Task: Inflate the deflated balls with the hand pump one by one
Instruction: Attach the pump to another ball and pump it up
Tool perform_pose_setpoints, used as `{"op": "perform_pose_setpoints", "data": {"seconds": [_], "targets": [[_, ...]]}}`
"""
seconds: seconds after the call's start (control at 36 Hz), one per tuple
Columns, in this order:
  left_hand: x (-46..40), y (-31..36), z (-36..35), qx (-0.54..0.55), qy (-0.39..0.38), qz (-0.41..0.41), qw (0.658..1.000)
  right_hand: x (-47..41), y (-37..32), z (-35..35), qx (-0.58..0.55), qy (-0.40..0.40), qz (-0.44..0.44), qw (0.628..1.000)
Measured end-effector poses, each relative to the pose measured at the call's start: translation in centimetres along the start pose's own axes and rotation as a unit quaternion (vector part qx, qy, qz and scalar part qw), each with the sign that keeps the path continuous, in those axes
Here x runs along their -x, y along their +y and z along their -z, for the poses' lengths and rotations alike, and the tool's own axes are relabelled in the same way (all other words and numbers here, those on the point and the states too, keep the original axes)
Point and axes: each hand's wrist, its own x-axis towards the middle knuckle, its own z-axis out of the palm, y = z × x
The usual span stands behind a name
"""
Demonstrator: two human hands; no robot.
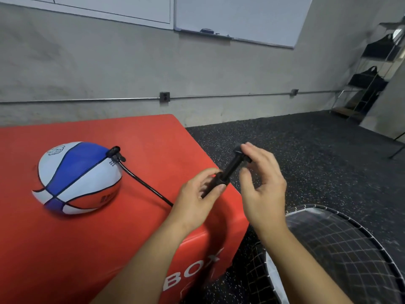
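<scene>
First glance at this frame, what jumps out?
The red, white and blue ball, visibly sagging, lies on the red box at left, with a black hose running from its valve to the hand pump. Mid-frame, the left hand grips the pump's barrel and the right hand holds its handle. A netted hoop sits at lower right.

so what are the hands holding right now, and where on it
Both grip the hand pump: left hand round its barrel, right hand at the handle end.
</scene>
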Motion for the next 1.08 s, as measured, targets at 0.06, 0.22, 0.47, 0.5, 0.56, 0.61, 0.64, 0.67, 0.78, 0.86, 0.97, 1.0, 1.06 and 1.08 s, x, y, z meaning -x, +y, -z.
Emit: {"op": "perform_pose_setpoints", "data": {"seconds": [0.06,0.22,0.47,0.5,0.56,0.61,0.64,0.67,0.78,0.86,0.97,1.0,1.06,1.08], "targets": [[0.0,-0.1,0.1,0.003,0.005,0.002,1.0,0.6,0.0,-0.1,0.006,-0.022,-0.003,1.0],[0.2,-0.3,-0.2,-0.001,-0.002,-0.002,1.0,2.2,0.4,0.3,0.018,-0.069,-0.018,0.997],[0.9,0.5,-0.5,-0.017,0.0,-0.018,1.0,2.4,0.2,1.6,0.015,-0.076,-0.024,0.997],[0.9,0.7,-0.5,-0.018,0.0,-0.019,1.0,2.3,0.1,1.7,0.017,-0.076,-0.022,0.997],[0.9,1.1,-0.5,-0.025,-0.001,-0.025,0.999,1.8,-0.2,2.0,0.015,-0.061,-0.021,0.998],[0.9,1.2,-0.6,-0.039,-0.007,-0.025,0.999,1.3,-0.5,2.5,0.006,-0.033,-0.025,0.999],[0.9,1.2,-0.6,-0.043,-0.01,-0.027,0.999,0.9,-0.7,2.8,-0.001,-0.016,-0.025,1.0],[1.0,1.1,-0.7,-0.046,-0.014,-0.026,0.999,0.6,-0.7,3.1,-0.009,0.002,-0.024,1.0],[0.8,0.6,-1.0,-0.054,-0.028,-0.022,0.998,-0.9,-0.8,4.4,-0.035,0.075,-0.028,0.996],[0.6,0.4,-1.1,-0.065,-0.036,-0.026,0.997,-1.8,-1.0,5.4,-0.048,0.13,-0.036,0.99],[0.5,0.2,-0.9,-0.063,-0.039,-0.029,0.997,-2.2,-1.0,5.6,-0.032,0.125,-0.009,0.992],[0.5,0.2,-0.9,-0.061,-0.04,-0.027,0.997,-2.2,-0.9,5.6,-0.029,0.119,-0.001,0.992],[0.5,0.3,-0.8,-0.059,-0.042,-0.023,0.997,-2.2,-0.6,5.5,-0.038,0.114,-0.003,0.993],[0.5,0.2,-0.8,-0.062,-0.044,-0.021,0.997,-2.2,-0.4,5.5,-0.047,0.115,-0.011,0.992]]}}
